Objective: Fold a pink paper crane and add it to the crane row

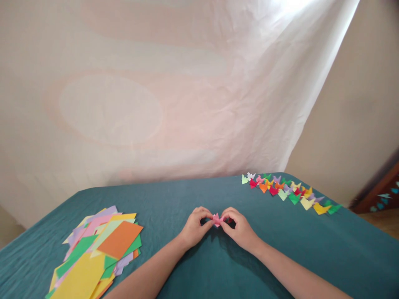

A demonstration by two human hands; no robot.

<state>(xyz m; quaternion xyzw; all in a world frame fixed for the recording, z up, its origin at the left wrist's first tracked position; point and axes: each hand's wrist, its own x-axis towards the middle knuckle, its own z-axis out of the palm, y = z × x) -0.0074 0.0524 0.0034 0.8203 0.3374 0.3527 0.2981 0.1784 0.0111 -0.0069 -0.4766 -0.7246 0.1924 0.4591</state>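
A small pink folded paper piece sits between both my hands, just above the teal tablecloth. My left hand pinches its left side with curled fingers. My right hand pinches its right side the same way. Both forearms reach in from the bottom of the view.
A loose pile of coloured paper sheets, with an orange sheet on top, lies at the near left. A row of several small folded paper figures in mixed colours runs along the far right edge. A pale cloth backdrop hangs behind the table.
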